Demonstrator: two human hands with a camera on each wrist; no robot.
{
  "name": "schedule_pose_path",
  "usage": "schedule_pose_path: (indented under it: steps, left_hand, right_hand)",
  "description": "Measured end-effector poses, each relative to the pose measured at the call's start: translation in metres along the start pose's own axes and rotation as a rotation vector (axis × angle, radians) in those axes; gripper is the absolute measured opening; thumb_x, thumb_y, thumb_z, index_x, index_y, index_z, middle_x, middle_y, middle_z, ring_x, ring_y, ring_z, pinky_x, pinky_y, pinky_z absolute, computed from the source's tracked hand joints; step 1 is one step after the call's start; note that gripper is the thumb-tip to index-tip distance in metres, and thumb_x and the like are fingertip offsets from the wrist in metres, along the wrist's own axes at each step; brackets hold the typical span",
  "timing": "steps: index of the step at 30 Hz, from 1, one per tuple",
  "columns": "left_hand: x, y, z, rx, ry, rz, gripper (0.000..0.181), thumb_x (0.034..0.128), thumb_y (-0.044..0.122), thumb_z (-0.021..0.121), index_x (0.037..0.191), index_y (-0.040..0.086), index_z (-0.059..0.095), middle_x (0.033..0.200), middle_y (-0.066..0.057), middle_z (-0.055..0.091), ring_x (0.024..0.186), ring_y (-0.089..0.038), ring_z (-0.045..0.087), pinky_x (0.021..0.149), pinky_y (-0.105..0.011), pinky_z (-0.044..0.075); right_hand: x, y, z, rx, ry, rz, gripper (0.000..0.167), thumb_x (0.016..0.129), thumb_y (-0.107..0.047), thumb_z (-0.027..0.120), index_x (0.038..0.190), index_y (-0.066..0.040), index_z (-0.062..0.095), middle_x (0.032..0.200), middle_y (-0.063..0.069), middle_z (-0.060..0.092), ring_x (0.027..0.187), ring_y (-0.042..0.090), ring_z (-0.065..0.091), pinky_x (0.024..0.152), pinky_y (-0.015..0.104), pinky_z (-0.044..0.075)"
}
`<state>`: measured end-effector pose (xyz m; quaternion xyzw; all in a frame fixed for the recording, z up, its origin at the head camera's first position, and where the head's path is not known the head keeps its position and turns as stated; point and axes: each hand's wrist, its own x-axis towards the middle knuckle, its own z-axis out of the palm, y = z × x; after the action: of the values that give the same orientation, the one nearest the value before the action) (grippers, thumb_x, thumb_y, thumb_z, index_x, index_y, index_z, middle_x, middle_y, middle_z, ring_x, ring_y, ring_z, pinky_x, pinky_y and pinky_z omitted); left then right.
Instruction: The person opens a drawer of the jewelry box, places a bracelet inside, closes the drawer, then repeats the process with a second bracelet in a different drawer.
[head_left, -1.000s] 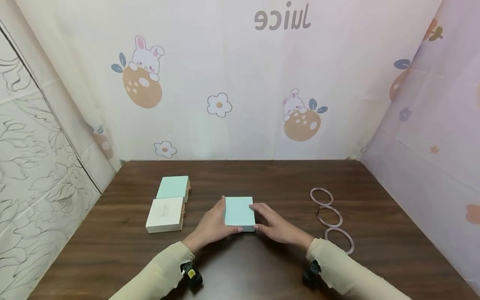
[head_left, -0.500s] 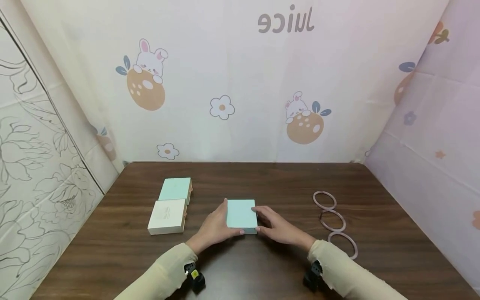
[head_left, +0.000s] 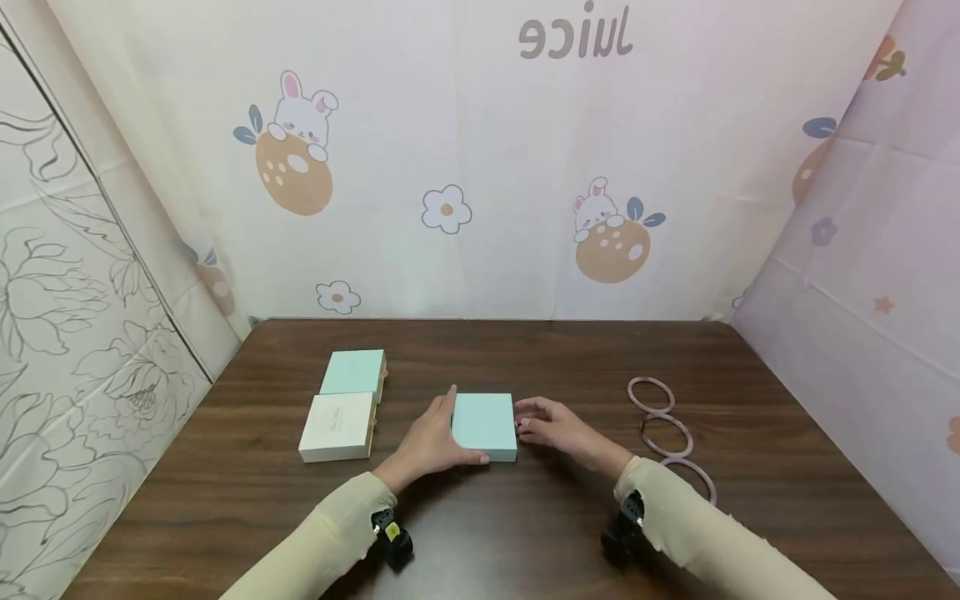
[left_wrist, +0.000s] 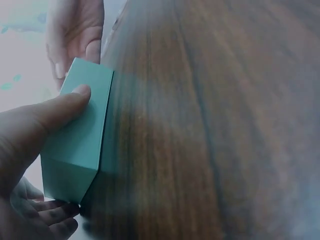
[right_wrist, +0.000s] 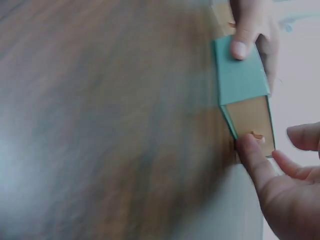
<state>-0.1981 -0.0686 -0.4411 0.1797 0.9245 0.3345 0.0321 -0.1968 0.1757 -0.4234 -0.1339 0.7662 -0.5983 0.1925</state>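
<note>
Mint box (head_left: pixel 483 425) on the worktop (head_left: pixel 495 533): tan end (right_wrist: pixel 247 117) not drawn out, so seemingly little done beyond holding. Clasped in left grip (head_left: pixel 431 442), thumb (left_wrist: pixel 72 104) across the front; right grip (head_left: pixel 557 430) spread, one digit (right_wrist: pixel 249 144) beside the ribbon tab (right_wrist: pixel 258 135). Farther out, untouched: white box (head_left: pixel 337 425), rings (head_left: pixel 660 413).

Dark wood-grain table (head_left: pixel 555 350); pale cloth backdrop (head_left: pixel 510 125), printed bunnies (head_left: pixel 300 117), flowers (head_left: pixel 447 209).

There are two mint boxes (head_left: pixel 483 423), one white box (head_left: pixel 337 425), one table (head_left: pixel 547 358) and, partly hidden, seemingly three rings (head_left: pixel 662 413).
</note>
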Motion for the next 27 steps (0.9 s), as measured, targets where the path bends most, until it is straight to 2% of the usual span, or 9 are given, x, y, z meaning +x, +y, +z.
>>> schedule_pose_path:
  steps: [5,9,12,18,27]
  left_hand:
    - [0.004,-0.001,-0.001,0.009,-0.017,-0.02,0.121,0.0595,0.058,0.083,0.15,0.003,0.024,0.137,-0.018,0.041,0.108,-0.03,0.052,0.087,-0.045,0.046]
    - [0.006,-0.001,-0.001,0.009,-0.016,-0.004,0.117,0.0575,0.056,0.085,0.146,0.003,0.03,0.128,-0.016,0.044,0.101,-0.027,0.053,0.083,-0.043,0.047]
    - [0.008,-0.003,0.0,0.004,-0.01,0.024,0.114,0.0568,0.054,0.086,0.143,0.002,0.033,0.123,-0.014,0.045,0.097,-0.025,0.052,0.081,-0.041,0.047]
    - [0.01,-0.005,0.0,-0.054,0.004,0.082,0.11,0.0561,0.046,0.089,0.138,-0.004,0.035,0.124,-0.016,0.044,0.101,-0.025,0.05,0.085,-0.04,0.045]
    - [0.009,-0.005,-0.002,-0.088,0.003,0.096,0.108,0.0568,0.044,0.09,0.137,-0.004,0.036,0.123,-0.016,0.045,0.101,-0.025,0.048,0.086,-0.041,0.044]
  right_hand:
    - [0.009,-0.005,0.0,0.136,0.093,0.169,0.034,0.096,0.002,0.052,0.125,0.018,0.048,0.111,0.023,0.062,0.097,0.024,0.064,0.085,0.036,0.05]
    - [0.016,-0.006,0.001,0.141,0.154,0.254,0.027,0.094,0.002,0.055,0.117,0.016,0.057,0.106,0.02,0.065,0.09,0.021,0.065,0.081,0.035,0.052]
    - [0.021,-0.006,0.002,0.125,0.171,0.28,0.024,0.093,0.003,0.057,0.113,0.016,0.06,0.102,0.02,0.067,0.085,0.019,0.066,0.079,0.034,0.052]
    - [0.026,-0.006,0.003,0.152,0.194,0.304,0.022,0.089,0.009,0.059,0.108,0.019,0.06,0.094,0.02,0.068,0.076,0.017,0.066,0.073,0.033,0.054]
    - [0.028,-0.008,0.003,0.171,0.232,0.357,0.021,0.086,0.012,0.061,0.107,0.018,0.062,0.089,0.019,0.068,0.074,0.018,0.065,0.071,0.032,0.054]
